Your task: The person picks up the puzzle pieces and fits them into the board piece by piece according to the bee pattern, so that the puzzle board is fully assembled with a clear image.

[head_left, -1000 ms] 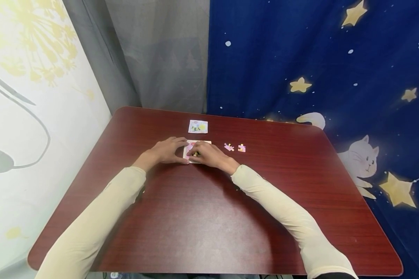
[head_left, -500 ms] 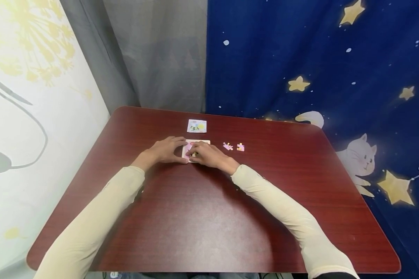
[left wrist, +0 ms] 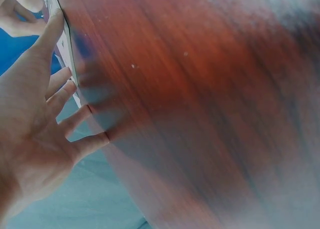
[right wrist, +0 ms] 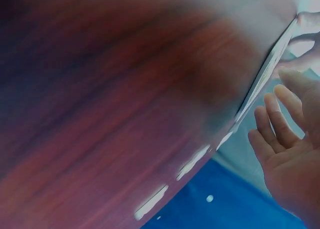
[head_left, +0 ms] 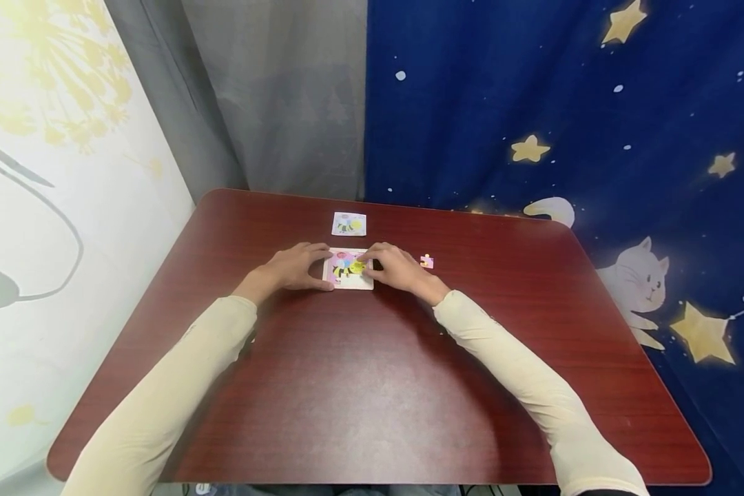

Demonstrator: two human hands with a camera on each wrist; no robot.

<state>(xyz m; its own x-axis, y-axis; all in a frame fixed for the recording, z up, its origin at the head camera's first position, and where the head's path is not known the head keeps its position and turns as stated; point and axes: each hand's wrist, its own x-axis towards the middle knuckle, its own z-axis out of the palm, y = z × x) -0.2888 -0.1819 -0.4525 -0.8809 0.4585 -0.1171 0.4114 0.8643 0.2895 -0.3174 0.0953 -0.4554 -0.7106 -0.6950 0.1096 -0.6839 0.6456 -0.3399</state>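
A small puzzle tray (head_left: 355, 282) with a pale frame lies flat on the table; inside it, pieces form a yellow-and-black bee on pink, and a white area shows at the lower right. My left hand (head_left: 290, 267) rests at the tray's left side, thumb and index fingertips at its corners. Its spread fingers (left wrist: 80, 116) touch the tabletop in the left wrist view. At the tray's right side, the thumb and index of my right hand (head_left: 399, 267) are over the bee's yellow head, a gap between them. Whether these fingertips press a piece is hard to tell.
A loose puzzle piece (head_left: 427, 261) lies right of my right hand; the right wrist view shows another loose piece (right wrist: 192, 162) nearby. Behind the tray sits a bee picture card (head_left: 349, 224). The dark red table (head_left: 347, 386) ends at curtains (head_left: 459, 103).
My right hand has shifted right, from the tray's middle to its right side, uncovering the bee picture. It now hides one loose piece in the head view. My left hand stays put.
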